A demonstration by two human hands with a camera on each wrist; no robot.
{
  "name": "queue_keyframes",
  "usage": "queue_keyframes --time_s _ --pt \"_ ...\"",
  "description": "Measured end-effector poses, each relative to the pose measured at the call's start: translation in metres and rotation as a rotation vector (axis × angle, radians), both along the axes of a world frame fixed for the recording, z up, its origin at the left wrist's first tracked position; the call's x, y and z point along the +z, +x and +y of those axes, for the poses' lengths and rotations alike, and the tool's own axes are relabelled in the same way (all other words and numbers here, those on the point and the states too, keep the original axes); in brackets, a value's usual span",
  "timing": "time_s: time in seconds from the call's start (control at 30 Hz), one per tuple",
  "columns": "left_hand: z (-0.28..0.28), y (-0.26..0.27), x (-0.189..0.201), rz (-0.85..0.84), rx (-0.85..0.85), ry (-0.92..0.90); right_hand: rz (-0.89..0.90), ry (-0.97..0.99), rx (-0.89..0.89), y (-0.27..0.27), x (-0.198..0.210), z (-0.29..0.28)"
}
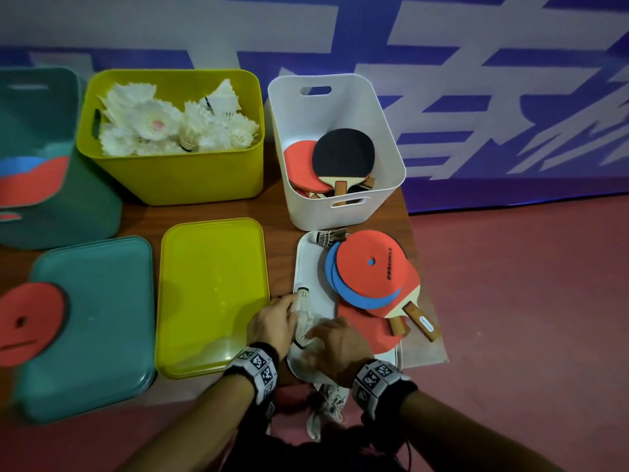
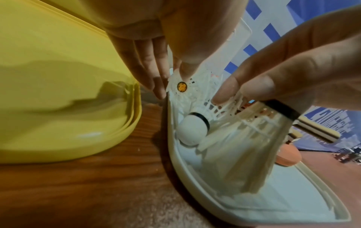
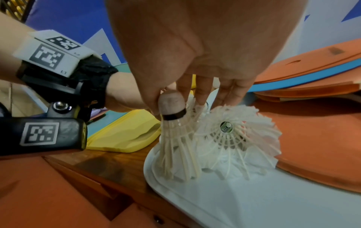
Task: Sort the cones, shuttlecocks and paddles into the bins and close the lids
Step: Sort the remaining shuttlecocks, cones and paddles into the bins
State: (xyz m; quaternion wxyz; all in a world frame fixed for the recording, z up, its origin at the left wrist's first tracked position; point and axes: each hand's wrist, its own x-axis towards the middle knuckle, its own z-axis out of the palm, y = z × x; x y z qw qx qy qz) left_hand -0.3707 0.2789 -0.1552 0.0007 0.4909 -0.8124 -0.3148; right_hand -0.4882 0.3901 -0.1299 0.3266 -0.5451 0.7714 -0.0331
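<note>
Shuttlecocks lie on the white lid point(image 1: 308, 267) at the table's near right. My left hand point(image 1: 275, 321) pinches the feather skirt of one shuttlecock point(image 2: 181, 86), thumb inside, fingers outside. My right hand point(image 1: 340, 345) pinches the cork of a second shuttlecock point(image 3: 171, 117), which stands feathers down on the lid. A third shuttlecock point(image 2: 192, 131) lies between them. Flat red and blue cones point(image 1: 371, 270) and paddles point(image 1: 413, 315) are stacked on the lid's right side. The yellow bin point(image 1: 170, 178) holds several shuttlecocks. The white bin point(image 1: 384, 137) holds paddles.
The yellow lid point(image 1: 211, 294) and the teal lid point(image 1: 92, 321) lie flat in front of their bins. A red cone point(image 1: 30, 318) rests on the teal lid. The teal bin point(image 1: 85, 212) stands far left. A dark shuttlecock point(image 1: 328, 237) lies at the white lid's far end.
</note>
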Motion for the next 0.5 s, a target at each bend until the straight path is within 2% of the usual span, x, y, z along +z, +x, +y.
queue_keyframes --time_s 0.27,0.5 --pt "-0.024 0.021 0.011 0.014 0.154 -0.074 -0.105 -0.211 -0.093 0.001 0.001 -0.007" --pt "-0.069 0.053 0.037 0.139 0.351 -0.138 -0.176 -0.491 -0.243 0.006 0.024 -0.052"
